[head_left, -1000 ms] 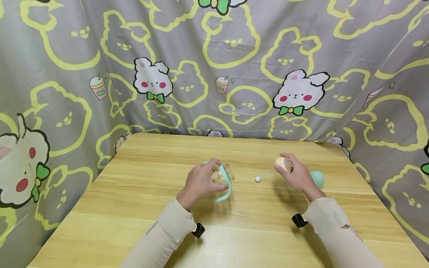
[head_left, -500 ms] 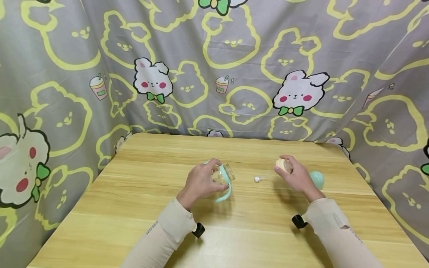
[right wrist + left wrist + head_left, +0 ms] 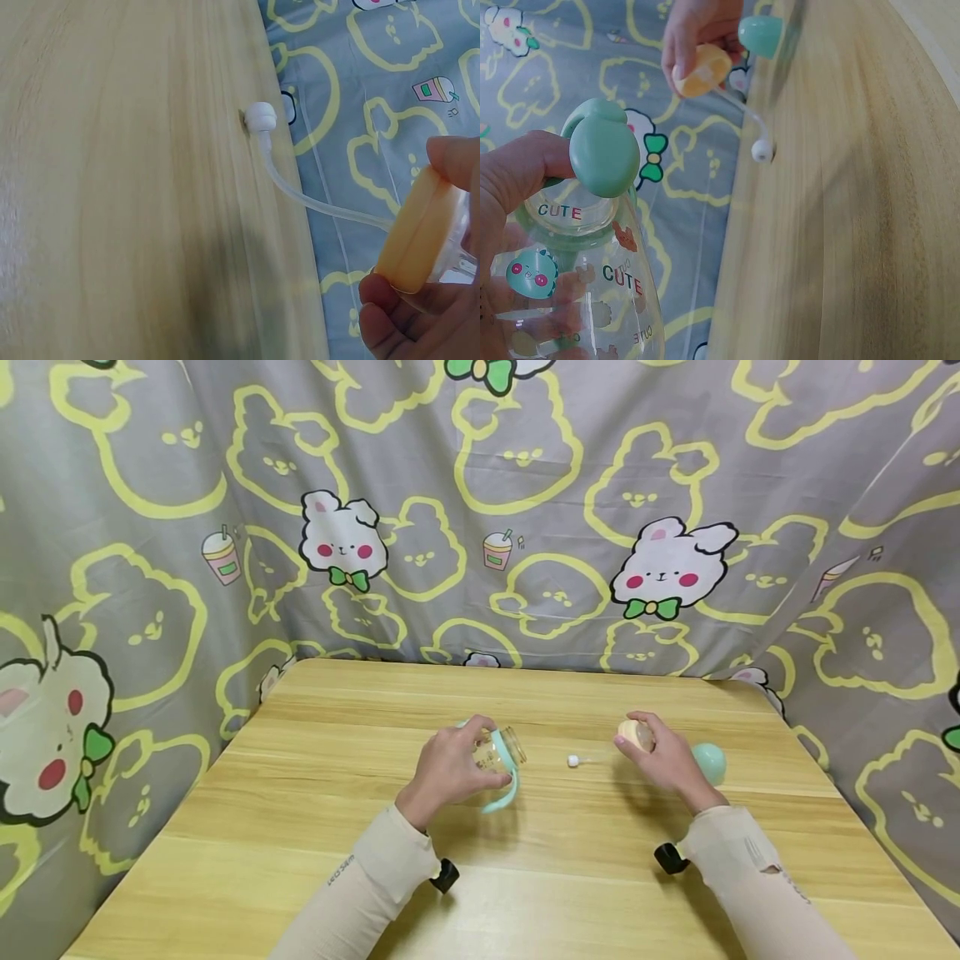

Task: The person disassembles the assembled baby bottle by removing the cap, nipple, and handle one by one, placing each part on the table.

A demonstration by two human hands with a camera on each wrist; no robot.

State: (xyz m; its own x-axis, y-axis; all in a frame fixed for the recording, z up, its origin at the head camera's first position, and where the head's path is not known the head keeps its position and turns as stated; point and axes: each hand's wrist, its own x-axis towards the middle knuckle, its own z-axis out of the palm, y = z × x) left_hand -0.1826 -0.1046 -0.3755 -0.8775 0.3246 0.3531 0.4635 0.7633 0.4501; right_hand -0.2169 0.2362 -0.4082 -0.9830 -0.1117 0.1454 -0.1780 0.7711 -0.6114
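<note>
Left hand [image 3: 450, 764] curls round a clear baby bottle [image 3: 489, 753]; right hand [image 3: 663, 758] pinches a pale-yellow bottle collar [image 3: 628, 733] by its edges, thumb against fingers. Both forearms slant inward from the near side over a wood-grain tabletop [image 3: 300, 827].

Nearest: beige left sleeve [image 3: 390, 860] and right sleeve [image 3: 738, 852], each with dark lettering too small to read surely. Black wrist device [image 3: 446, 875] at left cuff, another at right.

Farther on: bottle tipped, open mouth toward the right, left of the right hand. Mint handle [image 3: 506, 797] on its near right side. Print on the body reads "CUTE", repeated in coloured capitals, among small animal faces.

Mint dome cap [image 3: 708, 763] just right of the right hand. White straw weight [image 3: 573, 761] between the hands; cannot tell whether it touches the wood. Clear straw [image 3: 322, 208] runs from it to the collar.

Far: grey curtain [image 3: 555, 468], rabbit heads, green bows, pink drink cups, yellow bear outlines.
</note>
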